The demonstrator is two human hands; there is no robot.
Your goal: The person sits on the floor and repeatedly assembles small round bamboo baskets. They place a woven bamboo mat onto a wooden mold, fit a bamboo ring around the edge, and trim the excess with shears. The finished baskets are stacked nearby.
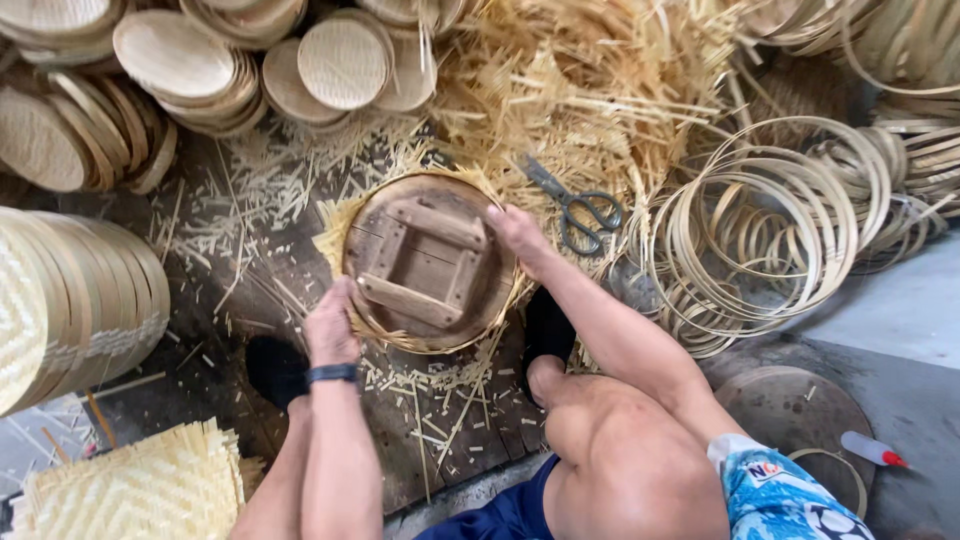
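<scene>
- The round wooden mould (428, 262) lies on the plank floor (250, 270), woven bamboo under its rim.
- Left hand (330, 325) presses its edge at seven o'clock, fingers curled.
- Right hand (518, 235) grips at two o'clock.
- Scissors (578, 205) lie just beyond, at two o'clock.

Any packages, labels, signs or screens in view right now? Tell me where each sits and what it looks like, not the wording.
Squeeze bottle: lower right, lying on the grey floor beside a round board; small, pale, with a red tip.
Printed patch: on the blue patterned shorts, bottom right; small, white and red.
No signs or screens.
</scene>
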